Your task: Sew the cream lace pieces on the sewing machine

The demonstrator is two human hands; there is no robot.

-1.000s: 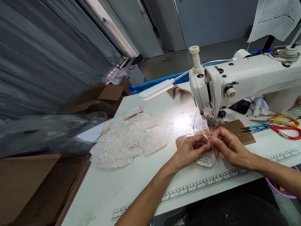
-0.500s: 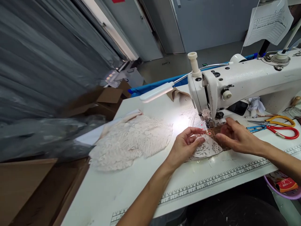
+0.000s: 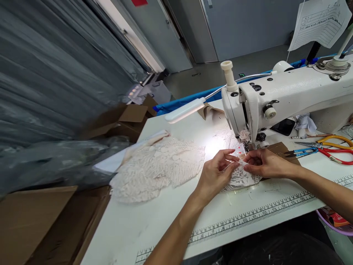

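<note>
My left hand [image 3: 217,172] and my right hand [image 3: 261,163] meet over a small white lace piece [image 3: 242,178] on the sewing table [image 3: 171,217]. Both pinch its top edge with fingers closed, just in front of the presser foot [image 3: 248,146] of the white sewing machine [image 3: 286,97]. A brown cardboard template [image 3: 280,149] lies under the lace and my right hand. A small white strip shows between my fingertips.
A pile of white lace pieces [image 3: 160,167] lies to the left. Blue snips [image 3: 302,151] and red and yellow scissors [image 3: 333,147] lie at the right. The lamp [image 3: 185,109] shines on the table. Cardboard boxes [image 3: 41,224] stand at the left; a printed ruler [image 3: 256,215] edges the table.
My right hand has drawn back from the template to the lace's top edge, and both hands now pinch together there. The lace has shifted slightly under them.
</note>
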